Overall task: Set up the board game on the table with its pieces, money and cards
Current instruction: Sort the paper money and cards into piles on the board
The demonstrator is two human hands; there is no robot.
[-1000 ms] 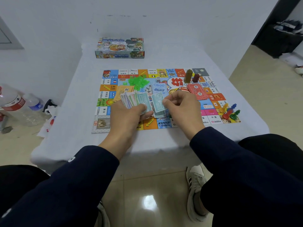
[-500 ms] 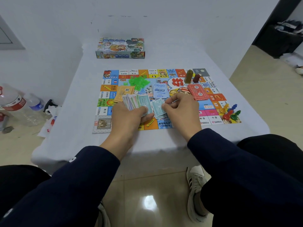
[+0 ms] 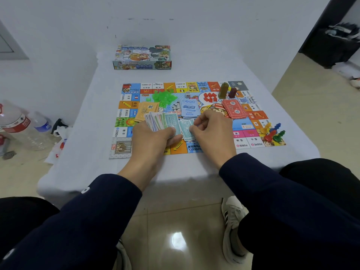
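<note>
Although the game board already lies flat on the white-clothed table, the setup looks, by my judgement, well on but unfinished: the money is not yet dealt out. The game box sits at twelve o'clock from the board, well apart from it. On the board, an orange card deck lies at nine o'clock of centre, a blue card deck near centre, a red card deck at three o'clock. A heap of green houses sits at eleven o'clock, two tall pieces at one o'clock, a white die between them, and coloured pawns cluster at the four o'clock corner.

The left hand grips a fanned wad of banknotes over the board's six o'clock edge; the right hand pinches a teal note just beside the fan.

Against the earlier frames, both hands sit lower toward the near edge, and the teal note is drawn further clear of the fan.
</note>
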